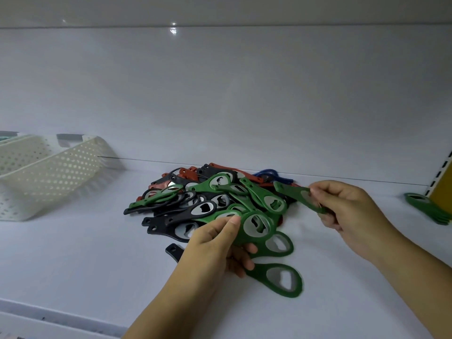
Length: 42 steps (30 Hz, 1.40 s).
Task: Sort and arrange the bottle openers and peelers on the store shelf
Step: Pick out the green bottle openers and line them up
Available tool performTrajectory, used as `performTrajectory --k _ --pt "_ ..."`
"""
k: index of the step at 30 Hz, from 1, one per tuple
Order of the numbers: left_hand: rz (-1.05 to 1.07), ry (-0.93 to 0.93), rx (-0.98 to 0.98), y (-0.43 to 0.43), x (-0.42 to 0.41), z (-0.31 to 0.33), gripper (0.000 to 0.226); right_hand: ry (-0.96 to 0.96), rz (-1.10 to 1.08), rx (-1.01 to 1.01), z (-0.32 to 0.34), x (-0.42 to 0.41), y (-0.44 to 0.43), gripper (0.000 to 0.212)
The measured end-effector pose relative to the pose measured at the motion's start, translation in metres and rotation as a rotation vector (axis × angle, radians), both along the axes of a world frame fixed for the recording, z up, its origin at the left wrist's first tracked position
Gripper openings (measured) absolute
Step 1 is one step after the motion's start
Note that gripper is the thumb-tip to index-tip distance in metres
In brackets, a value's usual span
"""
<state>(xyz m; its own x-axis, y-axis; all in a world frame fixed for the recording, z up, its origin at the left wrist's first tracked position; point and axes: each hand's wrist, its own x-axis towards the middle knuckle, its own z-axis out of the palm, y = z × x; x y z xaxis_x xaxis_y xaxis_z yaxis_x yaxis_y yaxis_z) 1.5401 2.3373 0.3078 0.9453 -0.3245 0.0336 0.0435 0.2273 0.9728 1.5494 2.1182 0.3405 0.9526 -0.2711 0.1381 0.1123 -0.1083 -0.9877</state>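
A loose pile of bottle openers (195,204) in green, black, red and one blue lies on the white shelf (73,260). My left hand (215,248) grips a fanned bunch of green bottle openers (278,243) at the pile's near edge, their metal heads spread toward the right. My right hand (347,211) pinches a single green bottle opener (296,194) by its head, holding it just above the pile's right side. A black opener handle (174,250) pokes out from under my left wrist.
A white perforated basket (49,177) lies tipped on the shelf at the left. At the far right stands a yellow divider (442,192) with a small stack of green openers (430,211) beside it. The shelf's front lip (49,316) runs along the bottom left.
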Motion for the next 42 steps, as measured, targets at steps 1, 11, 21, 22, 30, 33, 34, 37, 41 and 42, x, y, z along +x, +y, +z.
performTrajectory --k 1,11,21,22,30,33,34,37,41,42 --pt "-0.003 -0.002 0.000 0.000 0.000 0.000 0.035 0.006 0.038 0.032 0.001 -0.002 0.003 0.018" --pt "-0.038 -0.065 0.067 0.001 -0.001 0.000 0.015 0.063 0.321 -0.070 -0.008 -0.013 0.029 0.019" --pt "0.031 -0.004 -0.006 0.000 0.000 -0.001 0.011 0.244 0.227 -0.918 -0.023 -0.003 0.012 0.034" --pt "0.029 -0.005 -0.004 0.000 0.000 -0.001 0.011 0.236 0.220 -0.892 -0.022 -0.002 0.012 0.031" --pt "0.018 -0.019 -0.020 0.000 0.000 -0.002 0.014 0.093 -0.029 -0.512 -0.012 0.007 -0.002 0.011" --pt "0.011 -0.024 -0.026 0.001 0.001 -0.003 0.021 -0.004 -0.180 -0.169 -0.002 0.009 -0.010 0.015" --pt "0.011 -0.022 -0.025 0.001 0.001 -0.003 0.022 -0.004 -0.175 -0.067 0.000 0.008 -0.011 0.016" --pt "0.016 -0.016 -0.021 0.000 0.000 -0.003 0.023 0.052 0.038 0.037 -0.001 0.003 -0.005 0.016" --pt "0.013 -0.074 -0.007 0.001 -0.004 0.002 0.019 0.105 0.268 -0.232 -0.011 -0.001 0.014 0.011" --pt "0.003 -0.104 0.002 0.000 -0.005 0.003 0.019 0.103 0.297 -0.252 -0.012 -0.003 0.018 0.009"
